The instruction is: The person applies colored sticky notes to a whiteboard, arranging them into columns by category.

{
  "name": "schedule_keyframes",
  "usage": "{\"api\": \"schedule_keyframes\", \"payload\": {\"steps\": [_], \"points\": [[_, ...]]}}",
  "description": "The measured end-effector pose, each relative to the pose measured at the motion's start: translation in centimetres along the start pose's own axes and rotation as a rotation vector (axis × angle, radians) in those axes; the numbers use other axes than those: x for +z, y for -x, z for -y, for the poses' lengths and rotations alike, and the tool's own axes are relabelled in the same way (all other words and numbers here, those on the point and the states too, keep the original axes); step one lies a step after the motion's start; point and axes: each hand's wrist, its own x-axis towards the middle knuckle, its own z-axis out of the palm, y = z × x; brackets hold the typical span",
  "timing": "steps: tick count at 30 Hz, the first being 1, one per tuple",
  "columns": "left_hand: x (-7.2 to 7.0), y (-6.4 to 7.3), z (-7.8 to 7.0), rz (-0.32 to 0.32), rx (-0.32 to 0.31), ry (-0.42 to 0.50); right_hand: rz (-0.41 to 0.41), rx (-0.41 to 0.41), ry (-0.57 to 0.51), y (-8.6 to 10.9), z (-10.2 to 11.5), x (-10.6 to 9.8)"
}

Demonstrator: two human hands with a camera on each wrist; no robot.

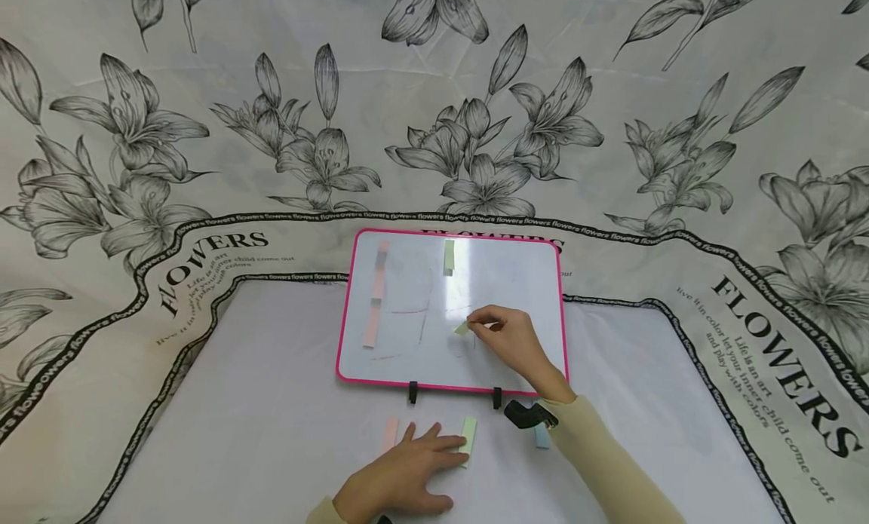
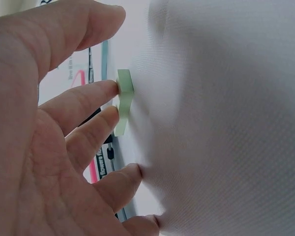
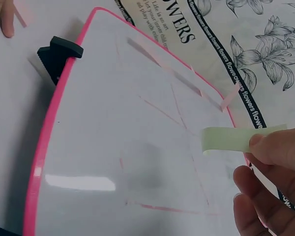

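Observation:
A green sticky strip [image 3: 226, 139] is pinched between thumb and finger of my right hand [image 1: 509, 338], in front of a pink-framed whiteboard [image 1: 400, 362]. Three pink strips run down the board's left side, the middle one [image 1: 378, 283] among them. Another green strip [image 1: 449, 258] is stuck near its top. On the table my left hand [image 1: 414, 467] lies with fingers spread. Two of its fingertips press a small green sticky pad [image 2: 124, 101], while the other fingertips touch the cloth.
Beside the left hand lies a pink pad [image 1: 391, 432], partly covered by it. A blue pad [image 1: 541, 436] sits near the right sleeve. Black stand feet [image 1: 413, 392] support the board's lower edge. Faint red marks show on the board, and a flower-printed cloth [image 1: 434, 132] hangs behind.

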Motion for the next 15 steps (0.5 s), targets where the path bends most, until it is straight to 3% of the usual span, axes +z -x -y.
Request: {"api": "schedule_keyframes", "payload": {"steps": [15], "points": [[0.0,-0.1,0.0,0.004,-0.001,-0.017,-0.062,-0.132,0.035,-6.6,0.1,1.7]]}}
